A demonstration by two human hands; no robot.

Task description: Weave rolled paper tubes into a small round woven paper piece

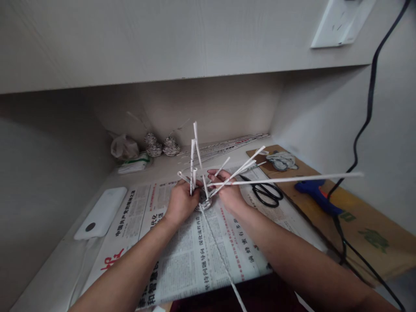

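Note:
A small round piece woven from rolled newspaper is held low between both hands, over the newspaper sheet. White rolled-paper tubes stick up and out of it at several angles. One long tube reaches far to the right, and another runs toward me to the front edge. My left hand is closed around the left side of the woven piece. My right hand is at its right side, fingers bent around the tubes there; its grip is partly hidden behind them.
Black-handled scissors lie right of my hands. A blue glue gun with a black cable rests on cardboard. Loose paper tubes, two woven gourd shapes and a plastic bag are behind. A white power bank lies left.

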